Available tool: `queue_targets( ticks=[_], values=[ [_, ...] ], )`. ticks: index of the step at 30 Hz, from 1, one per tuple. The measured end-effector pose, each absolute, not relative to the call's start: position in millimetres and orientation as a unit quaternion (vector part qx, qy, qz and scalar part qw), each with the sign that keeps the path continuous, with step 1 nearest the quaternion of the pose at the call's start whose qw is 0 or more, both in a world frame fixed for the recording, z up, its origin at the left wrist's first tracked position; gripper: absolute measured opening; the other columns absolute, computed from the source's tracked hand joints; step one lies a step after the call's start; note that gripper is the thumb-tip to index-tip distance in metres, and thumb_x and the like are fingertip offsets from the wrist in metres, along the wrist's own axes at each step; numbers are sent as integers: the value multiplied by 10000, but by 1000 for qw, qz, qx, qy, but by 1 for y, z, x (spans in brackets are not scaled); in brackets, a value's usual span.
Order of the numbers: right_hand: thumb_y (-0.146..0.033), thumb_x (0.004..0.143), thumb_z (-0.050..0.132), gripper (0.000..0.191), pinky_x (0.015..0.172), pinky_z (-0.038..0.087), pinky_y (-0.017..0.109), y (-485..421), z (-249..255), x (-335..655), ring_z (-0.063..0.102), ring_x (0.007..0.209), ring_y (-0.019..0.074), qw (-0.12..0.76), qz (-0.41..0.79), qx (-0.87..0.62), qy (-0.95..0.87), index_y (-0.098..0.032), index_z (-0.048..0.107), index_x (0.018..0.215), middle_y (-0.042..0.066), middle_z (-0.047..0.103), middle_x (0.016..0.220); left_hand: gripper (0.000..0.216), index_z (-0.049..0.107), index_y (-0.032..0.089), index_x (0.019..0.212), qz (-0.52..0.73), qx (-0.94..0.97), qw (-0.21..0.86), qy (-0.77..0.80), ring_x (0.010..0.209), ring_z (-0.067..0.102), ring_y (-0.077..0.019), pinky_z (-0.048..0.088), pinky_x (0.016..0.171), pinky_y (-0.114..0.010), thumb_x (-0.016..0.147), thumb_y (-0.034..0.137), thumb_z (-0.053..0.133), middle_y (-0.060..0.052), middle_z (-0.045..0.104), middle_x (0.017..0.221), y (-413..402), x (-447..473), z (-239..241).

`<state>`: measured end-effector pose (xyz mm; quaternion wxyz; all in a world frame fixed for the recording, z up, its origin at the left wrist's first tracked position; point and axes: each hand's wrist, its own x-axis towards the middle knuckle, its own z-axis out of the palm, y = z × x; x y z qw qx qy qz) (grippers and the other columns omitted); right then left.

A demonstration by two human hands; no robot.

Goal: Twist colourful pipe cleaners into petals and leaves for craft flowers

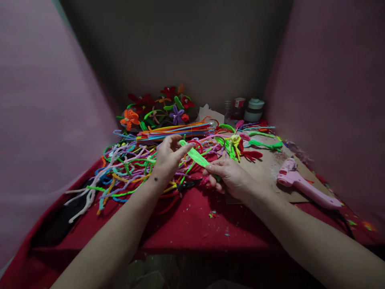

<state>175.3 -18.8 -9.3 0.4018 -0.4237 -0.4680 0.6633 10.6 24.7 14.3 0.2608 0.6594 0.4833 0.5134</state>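
A bright green pipe-cleaner leaf point(197, 156) is stretched slantwise between my two hands above the red cloth. My right hand point(230, 176) pinches its lower end between thumb and fingers. At the upper end, the thumb and forefinger of my left hand point(168, 156) close around the leaf's rounded tip. Under the leaf lie black-jawed pliers point(188, 185) with a yellow handle. Loose pipe cleaners point(126, 166) in many colours are heaped to the left of and behind my left hand.
A pink glue gun point(306, 186) rests on a cardboard sheet point(261, 172) at the right. Finished pipe-cleaner flowers point(177, 114) stand at the back left, behind a bundle of pipe cleaners point(177, 130). Jars point(254, 110) stand at the back right. Pink sheets hang on both sides.
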Motion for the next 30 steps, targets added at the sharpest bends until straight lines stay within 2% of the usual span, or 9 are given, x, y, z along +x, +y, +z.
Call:
queue_targets(
  ticks=[1,3,5,9,12,17,21,25,30],
  values=[
    [-206,774,498,191,269,239,167,-19,-7,176,364,262,45,398,661,-430,-469,-145,526,595,-39,499,379,331,570,157,970,532,697,147,459,707,559,-139,458,628,-272,694,316,663,-34,589,823,24,9,16],
    [-188,776,479,211,260,232,167,-19,-4,177,360,253,48,387,656,-442,-473,-148,519,572,-37,499,373,290,585,189,1014,480,797,-10,367,939,539,-180,431,826,-331,741,276,626,-59,592,995,22,9,18],
    [-157,772,458,233,253,237,162,-18,-3,178,353,244,48,373,652,-449,-484,-151,507,544,-37,498,367,182,613,198,972,357,892,-51,272,992,525,-183,394,897,-356,810,250,548,-57,619,1007,19,11,18],
    [-119,762,443,248,249,261,156,-16,-2,182,357,243,50,335,643,-457,-515,-143,513,526,-32,498,364,176,621,177,917,219,955,-33,196,853,586,-143,368,942,-374,862,252,473,-44,673,889,19,16,13],
    [-155,771,474,253,253,269,153,-15,1,186,368,251,51,315,644,-450,-533,-137,524,524,-26,505,366,171,625,165,871,209,958,-32,196,752,600,-123,386,922,-355,863,242,472,-27,678,784,22,14,10],
    [-224,778,533,270,264,287,154,-15,2,189,387,256,51,322,632,-442,-549,-134,519,523,-18,515,376,172,622,159,748,229,949,-47,210,654,585,-115,444,742,-270,845,174,481,-9,665,681,22,12,3],
    [-391,783,569,297,280,326,158,-10,-4,191,438,291,66,381,666,-399,-502,-129,559,642,-9,543,425,163,611,157,712,254,924,-67,279,579,561,-113,431,612,-236,817,145,487,-3,644,629,18,13,2],
    [-503,805,496,375,315,391,189,-6,-6,190,502,344,91,448,709,-375,-396,-144,542,709,14,588,497,113,620,153,778,296,894,-58,330,644,594,-128,440,612,-229,798,162,509,-28,666,711,16,13,5],
    [-330,749,605,202,346,391,185,-8,-8,188,505,363,83,479,710,-359,-371,-136,560,719,3,593,507,116,610,144,800,326,875,-59,352,660,597,-133,451,639,-236,799,170,497,-45,659,726,16,13,0]
  ],
)
